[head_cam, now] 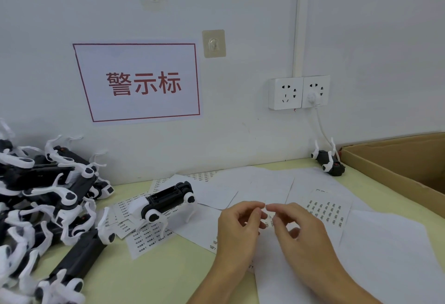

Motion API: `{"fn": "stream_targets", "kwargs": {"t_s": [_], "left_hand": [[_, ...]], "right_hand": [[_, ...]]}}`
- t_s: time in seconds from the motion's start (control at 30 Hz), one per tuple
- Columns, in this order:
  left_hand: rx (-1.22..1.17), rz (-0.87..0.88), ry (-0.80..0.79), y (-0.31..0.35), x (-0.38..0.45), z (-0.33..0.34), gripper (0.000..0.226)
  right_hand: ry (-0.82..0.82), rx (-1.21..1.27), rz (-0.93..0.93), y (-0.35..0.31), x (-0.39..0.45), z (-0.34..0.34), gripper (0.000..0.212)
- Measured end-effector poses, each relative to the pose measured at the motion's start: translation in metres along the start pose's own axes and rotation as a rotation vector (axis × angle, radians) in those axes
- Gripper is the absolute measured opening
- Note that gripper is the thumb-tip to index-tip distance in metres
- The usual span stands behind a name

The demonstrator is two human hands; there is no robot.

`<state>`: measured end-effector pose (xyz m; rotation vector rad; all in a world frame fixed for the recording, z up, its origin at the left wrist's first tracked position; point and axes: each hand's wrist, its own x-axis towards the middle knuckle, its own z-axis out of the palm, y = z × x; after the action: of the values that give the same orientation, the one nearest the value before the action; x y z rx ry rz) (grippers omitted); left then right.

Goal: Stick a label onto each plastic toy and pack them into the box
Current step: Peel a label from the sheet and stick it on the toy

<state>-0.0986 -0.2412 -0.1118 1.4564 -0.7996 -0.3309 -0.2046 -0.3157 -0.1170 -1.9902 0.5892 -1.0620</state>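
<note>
1. Many black-and-white toy dogs [48, 195] lie heaped at the table's left.
2. The cardboard box [397, 161] sits at the far right.
3. One toy dog [166, 201] stands on label sheets [139, 236].
4. Left hand [237, 229] and right hand [298, 229] together pinch a small label [268, 217].

Both hands meet over the white label sheet [269, 217]: the left hand [237, 227] and right hand [297, 229] pinch it between fingertips. Left of the sheet, a black-and-white plastic toy dog [166, 201] stands upright; further left lies the heaped pile of toy dogs [45, 205]. Far right of the sheet sits the brown cardboard box [395, 161].
</note>
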Motion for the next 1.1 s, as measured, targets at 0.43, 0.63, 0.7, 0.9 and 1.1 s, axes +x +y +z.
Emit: {"fn": "stream_targets", "kwargs": {"t_s": [0.43, 0.63, 0.7, 0.9, 1.1], "left_hand": [[0.028, 0.016, -0.051, 0.0, -0.001, 0.001, 0.018], [0.04, 0.031, -0.033, -0.001, 0.0, 0.001, 0.013], [0.049, 0.033, -0.035, -0.002, 0.0, 0.002, 0.014], [0.113, 0.078, -0.015, -0.008, 0.001, 0.004, 0.023], [0.282, 0.238, -0.124, -0.013, -0.002, 0.009, 0.021]], "right_hand": [[-0.005, 0.247, 0.312, -0.001, 0.006, -0.006, 0.022], [0.009, 0.222, 0.314, -0.002, 0.006, -0.005, 0.021], [0.026, 0.191, 0.305, -0.001, 0.005, -0.004, 0.021], [0.119, -0.065, 0.107, -0.003, 0.005, -0.008, 0.019], [0.045, -0.309, -0.061, -0.002, 0.002, -0.009, 0.02]]}}
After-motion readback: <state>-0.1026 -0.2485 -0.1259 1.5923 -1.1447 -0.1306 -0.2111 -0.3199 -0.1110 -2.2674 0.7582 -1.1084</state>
